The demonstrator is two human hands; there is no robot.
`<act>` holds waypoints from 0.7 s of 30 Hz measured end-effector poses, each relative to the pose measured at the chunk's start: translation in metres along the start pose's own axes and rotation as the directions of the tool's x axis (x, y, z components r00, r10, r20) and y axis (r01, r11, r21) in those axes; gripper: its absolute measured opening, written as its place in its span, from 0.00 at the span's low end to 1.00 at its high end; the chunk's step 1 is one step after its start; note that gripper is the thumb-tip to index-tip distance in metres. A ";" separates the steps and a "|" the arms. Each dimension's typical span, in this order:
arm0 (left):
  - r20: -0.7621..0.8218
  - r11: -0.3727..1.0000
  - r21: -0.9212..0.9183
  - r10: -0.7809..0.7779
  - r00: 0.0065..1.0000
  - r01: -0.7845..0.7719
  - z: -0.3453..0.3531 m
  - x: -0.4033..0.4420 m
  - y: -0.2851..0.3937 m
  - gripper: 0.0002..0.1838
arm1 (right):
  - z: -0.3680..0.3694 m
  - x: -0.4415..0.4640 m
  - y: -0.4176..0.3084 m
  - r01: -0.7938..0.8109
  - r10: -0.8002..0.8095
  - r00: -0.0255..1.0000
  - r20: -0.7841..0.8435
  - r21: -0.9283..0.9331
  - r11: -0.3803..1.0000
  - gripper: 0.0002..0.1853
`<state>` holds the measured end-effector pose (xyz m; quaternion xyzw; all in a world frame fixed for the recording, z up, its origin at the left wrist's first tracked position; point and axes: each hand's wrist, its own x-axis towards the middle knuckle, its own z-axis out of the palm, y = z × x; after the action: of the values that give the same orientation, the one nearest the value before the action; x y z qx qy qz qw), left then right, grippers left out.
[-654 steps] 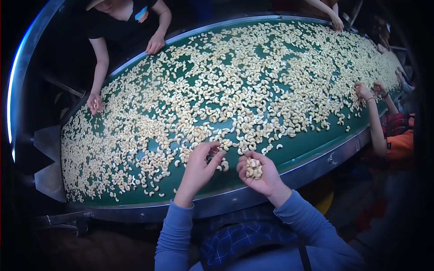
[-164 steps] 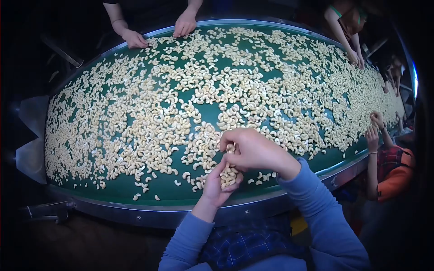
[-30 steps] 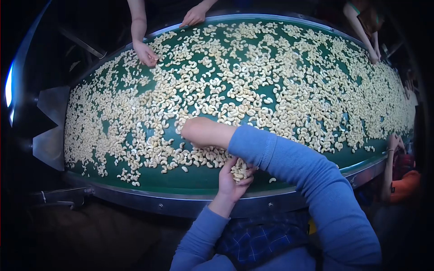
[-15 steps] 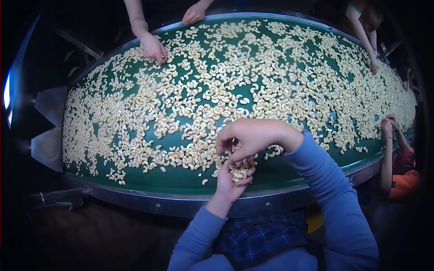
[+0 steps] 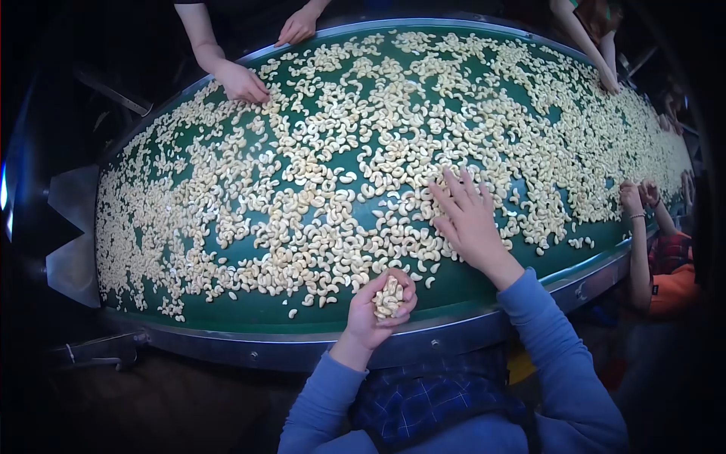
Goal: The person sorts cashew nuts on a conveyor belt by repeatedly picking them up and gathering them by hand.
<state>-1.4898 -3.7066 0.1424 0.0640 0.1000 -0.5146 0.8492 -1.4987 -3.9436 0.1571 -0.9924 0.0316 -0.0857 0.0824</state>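
The fingers (image 5: 468,198) of my right hand (image 5: 480,238) are spread wide, with clear gaps between them and the thumb held out to the side. They lie over the cashews (image 5: 302,197) right of the frame's centre, tips toward the top; I see nothing gripped in them. The tips look to be at the nuts, though I cannot tell how firmly they touch, and the palm is hidden.

My left hand (image 5: 364,318), low and just left of that, is curled in a cup around a handful (image 5: 389,297) of cashews, thumb on one side and fingers bent round the other, above the near edge of the green belt (image 5: 257,306).

I judge this to be the picking-through step: one hand working over the layer, the other keeping the collected nuts. From here, a pick would call for bringing my spread fingers together on single pieces, lightly, with the cup kept level so none spill.

The cashews cover most of the belt, from the left edge to the far right, thinning along its near side. At upper left, a co-worker's hand (image 5: 242,83) reaches into them; other people's hands are at upper right and right.
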 end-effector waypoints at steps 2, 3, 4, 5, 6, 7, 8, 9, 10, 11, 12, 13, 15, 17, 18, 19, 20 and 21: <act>-0.015 0.998 0.057 -0.040 0.999 0.041 0.002 0.006 -0.007 0.16 | 0.005 -0.021 0.018 -0.056 0.056 0.998 0.039 -0.009 0.998 0.34; -0.016 0.995 0.084 -0.059 0.998 0.060 0.002 0.009 -0.011 0.16 | 0.001 -0.030 0.017 -0.042 0.043 0.994 0.099 -0.012 0.999 0.35; -0.021 0.991 0.107 -0.080 0.997 0.082 0.001 0.011 -0.016 0.16 | -0.008 -0.041 0.012 -0.030 0.032 0.986 0.163 -0.014 0.999 0.37; -0.025 0.988 0.117 -0.103 0.994 0.105 0.002 0.014 -0.019 0.17 | -0.016 -0.049 0.009 -0.020 0.023 0.974 0.226 -0.017 1.000 0.38; -0.010 0.981 0.148 -0.129 0.992 0.129 0.003 0.018 -0.022 0.17 | -0.022 -0.054 0.008 -0.036 0.039 0.955 0.292 -0.014 0.999 0.41; 0.002 0.972 0.178 -0.155 0.988 0.152 0.004 0.021 -0.025 0.17 | -0.032 -0.053 0.005 -0.074 0.070 0.960 0.270 0.005 0.997 0.40; 0.009 0.962 0.209 -0.183 0.983 0.177 0.004 0.023 -0.029 0.17 | -0.038 -0.052 -0.001 -0.114 0.103 0.963 0.250 0.028 0.993 0.38; -0.010 0.955 0.228 -0.194 0.981 0.191 0.004 0.026 -0.033 0.17 | -0.037 -0.047 -0.002 -0.067 0.050 0.983 0.177 0.090 0.994 0.34; -0.003 0.943 0.256 -0.218 0.976 0.211 0.004 0.029 -0.037 0.17 | -0.036 -0.036 -0.002 -0.012 -0.002 0.995 0.099 0.148 0.989 0.30; 0.004 0.931 0.285 -0.239 0.971 0.228 0.002 0.032 -0.040 0.17 | -0.034 -0.024 -0.001 0.049 -0.053 0.998 0.015 0.201 0.978 0.26; 0.011 0.918 0.314 -0.257 0.966 0.241 0.002 0.034 -0.042 0.18 | -0.029 -0.010 -0.002 0.106 -0.135 0.989 0.058 0.353 0.930 0.21; -0.003 0.910 0.319 -0.278 0.961 0.264 0.005 0.037 -0.046 0.18 | -0.019 0.004 -0.004 0.152 -0.224 0.970 0.089 0.499 0.853 0.16; -0.041 0.891 0.355 -0.287 0.957 0.282 0.010 0.043 -0.054 0.18 | -0.002 0.015 -0.010 0.230 -0.353 0.931 0.095 0.600 0.766 0.09; -0.076 0.874 0.385 -0.289 0.954 0.295 0.014 0.048 -0.060 0.18 | 0.010 0.022 -0.017 0.328 -0.430 0.899 0.079 0.527 0.784 0.05; -0.072 0.880 0.372 -0.290 0.954 0.295 0.013 0.051 -0.063 0.18 | 0.010 0.025 -0.019 0.322 -0.431 0.895 0.112 0.506 0.800 0.04; -0.065 0.886 0.359 -0.291 0.954 0.295 0.009 0.054 -0.067 0.19 | 0.009 0.026 -0.020 0.317 -0.432 0.890 0.146 0.483 0.816 0.03; -0.057 0.891 0.344 -0.296 0.954 0.297 0.006 0.058 -0.071 0.19 | 0.008 0.026 -0.020 0.310 -0.428 0.885 0.182 0.456 0.834 0.03; -0.063 0.891 0.344 -0.293 0.954 0.296 0.006 0.061 -0.075 0.20 | 0.001 0.026 -0.023 0.350 -0.449 0.880 0.154 0.430 0.832 0.03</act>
<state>-1.5284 -3.7953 0.1337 0.2003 0.0193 -0.6465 0.7359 -1.4720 -3.9226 0.1643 -0.9428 -0.2062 0.0192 0.2614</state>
